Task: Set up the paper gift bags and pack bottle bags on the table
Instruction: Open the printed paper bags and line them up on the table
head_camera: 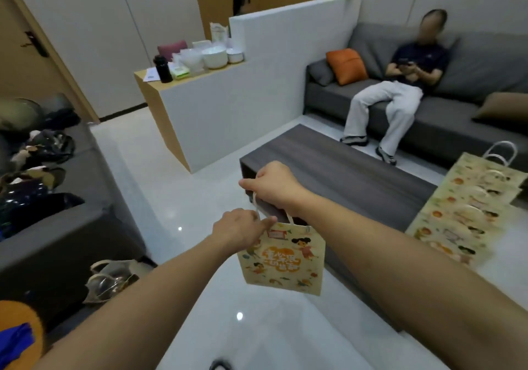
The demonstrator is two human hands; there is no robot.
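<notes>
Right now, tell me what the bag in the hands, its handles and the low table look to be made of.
Gift bag: looks like matte printed paper; flat stiff panels, sharp edges, cartoon print.
Handles: seemingly white twisted paper cord, though cotton cannot be ruled out; the right hand grips one, the left hand pinches the bag's rim.
Low table: dark wood-grain top, likely laminate or veneer; streaked grain, dull sheen.

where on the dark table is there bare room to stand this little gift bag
The dark table is bare from its near-left corner, under the right hand, to its far end by the grey sofa. The right end is crowded: flat gift bags overlap there.
</notes>
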